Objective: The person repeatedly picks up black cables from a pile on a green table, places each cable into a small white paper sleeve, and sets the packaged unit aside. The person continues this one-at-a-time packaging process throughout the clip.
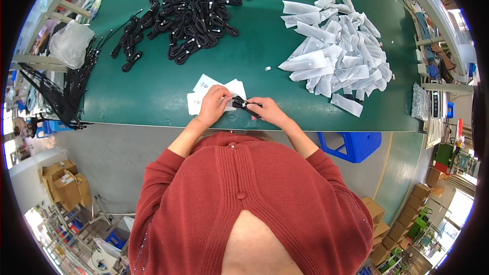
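Note:
My right hand (268, 111) grips a coiled black cable (243, 104) near the front edge of the green table. Its looped end points left, toward my other hand. My left hand (214, 106) lies over several flat white plastic bags (205, 83), its fingers bent and pinched at the edge of one bag (236, 87), close beside the cable's end. Whether the cable's tip lies inside that bag is hard to make out.
A big heap of coiled black cables (196, 18) covers the table's far left. White bags (341, 51) are piled on the right. Loose black cables (66, 94) hang over the left edge by a clear plastic bag (71, 43). A blue stool (351, 146) stands below the table.

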A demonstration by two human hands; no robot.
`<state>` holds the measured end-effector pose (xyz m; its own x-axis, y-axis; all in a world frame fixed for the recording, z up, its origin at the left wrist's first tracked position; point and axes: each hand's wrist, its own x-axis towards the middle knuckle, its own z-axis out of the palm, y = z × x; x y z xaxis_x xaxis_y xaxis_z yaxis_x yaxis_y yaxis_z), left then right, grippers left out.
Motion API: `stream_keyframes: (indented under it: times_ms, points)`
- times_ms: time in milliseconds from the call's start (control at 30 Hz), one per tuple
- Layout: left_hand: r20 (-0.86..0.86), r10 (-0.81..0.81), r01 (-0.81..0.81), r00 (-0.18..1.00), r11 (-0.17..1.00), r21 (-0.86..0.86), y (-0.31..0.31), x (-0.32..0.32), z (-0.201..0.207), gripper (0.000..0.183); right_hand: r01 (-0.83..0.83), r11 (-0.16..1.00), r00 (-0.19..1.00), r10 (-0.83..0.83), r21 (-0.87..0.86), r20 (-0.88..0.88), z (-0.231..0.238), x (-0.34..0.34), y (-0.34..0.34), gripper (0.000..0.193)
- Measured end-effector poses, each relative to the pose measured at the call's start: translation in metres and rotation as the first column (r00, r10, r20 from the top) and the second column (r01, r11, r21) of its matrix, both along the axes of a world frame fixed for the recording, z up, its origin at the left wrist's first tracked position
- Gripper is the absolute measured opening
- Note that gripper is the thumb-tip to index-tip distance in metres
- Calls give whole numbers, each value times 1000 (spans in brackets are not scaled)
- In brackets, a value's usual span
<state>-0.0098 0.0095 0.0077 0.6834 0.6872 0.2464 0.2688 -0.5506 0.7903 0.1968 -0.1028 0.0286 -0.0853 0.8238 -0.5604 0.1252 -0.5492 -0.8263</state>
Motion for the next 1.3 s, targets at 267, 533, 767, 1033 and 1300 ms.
stream_keyframes:
  times_ms: [267, 533, 767, 1033, 1300]
  points:
    - [-4, -80, 79, 997, 986, 146, -1, 8, 31, 14, -10, 893, 964, -111, 450, 241, -7, -13, -1, 30]
    - [51, 29, -29, 998, 1000, 1, 12, 15, 44, 10, -49, 707, 941, -203, 705, 269, 21, -17, 6, 36]
    - [272, 79, 94, 959, 817, -569, 23, 25, 55, 9, 182, 597, 903, -415, 781, 107, 35, -20, 23, 40]
    - [243, 65, 42, 968, 910, -412, 27, 43, 59, 11, 138, 487, 747, -623, 862, 233, 48, 8, 47, 8]
    - [-224, -85, 101, 971, 993, 60, 2, -5, 5, 27, 37, 559, 360, -781, 829, 511, 46, 61, 66, 32]
